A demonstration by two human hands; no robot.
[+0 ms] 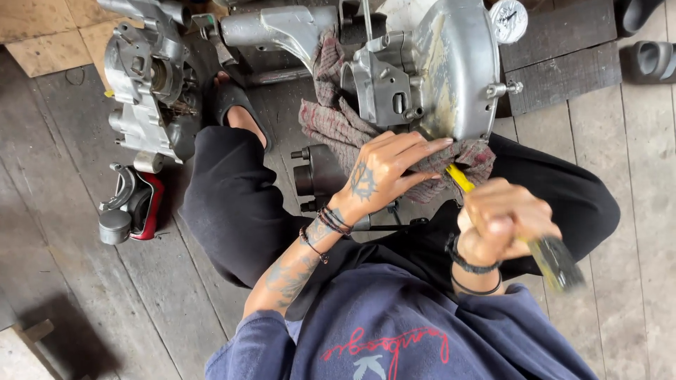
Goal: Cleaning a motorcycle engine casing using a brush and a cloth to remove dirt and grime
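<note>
My left hand (pixel 384 171) presses flat on a checked rag (pixel 336 119) that lies under a grey metal engine casing (pixel 436 67). Its fingers are spread and reach the casing's lower edge. My right hand (pixel 503 222) is closed around a yellow-handled tool (pixel 461 179) whose dark end (pixel 560 264) sticks out toward me, blurred by motion. The yellow shaft points up at the underside of the casing. I sit on a wooden floor with both knees in black trousers on either side.
A second grey engine block (pixel 148 84) stands at the left, with a red and silver part (pixel 134 207) below it. A black part (pixel 317 176) lies between my knees. Dark sandals (pixel 651 60) sit at the top right, and a round gauge (pixel 508 20) beside the casing.
</note>
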